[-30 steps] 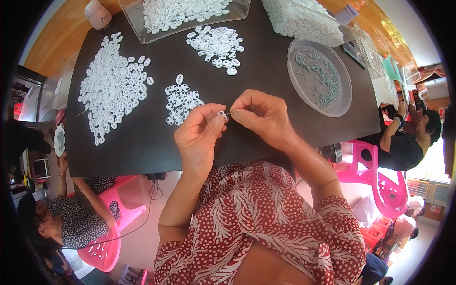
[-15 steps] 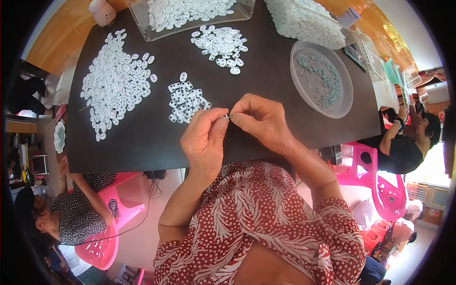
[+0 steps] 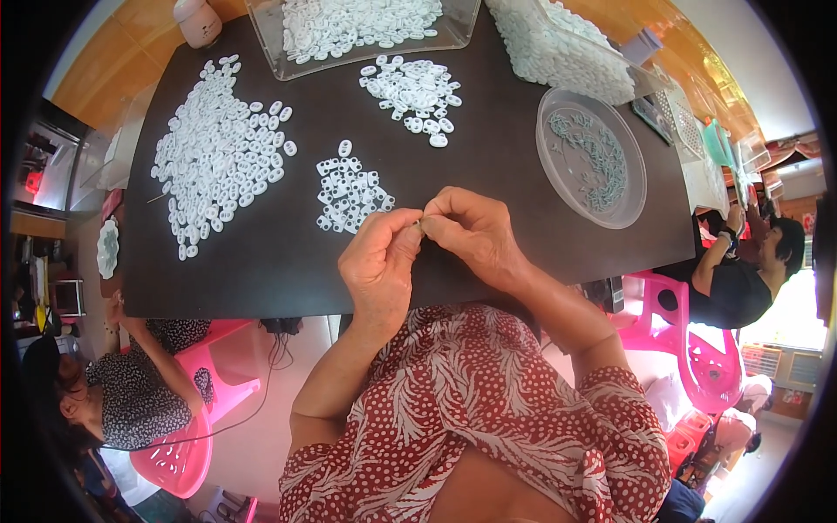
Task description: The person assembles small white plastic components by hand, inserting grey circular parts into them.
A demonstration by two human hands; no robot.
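My left hand and my right hand meet over the near part of the dark table, thumbs and forefingers pinched tip to tip. A small white plastic piece is pinched in the left fingertips, mostly covered by them. What the right fingertips grip is too small and hidden to name. Just beyond the left hand lies a small pile of white two-holed plastic pieces. To the right, a round clear tray holds thin teal-green pieces.
A large pile of white oval pieces covers the table's left; a smaller one lies farther back. Behind stand a clear bin, another heaped container and a jar. People sit at left and right near pink chairs.
The table and its piles appear slightly lower and farther right in view. Both hands stay pinched together; the piece between them shows less than before.
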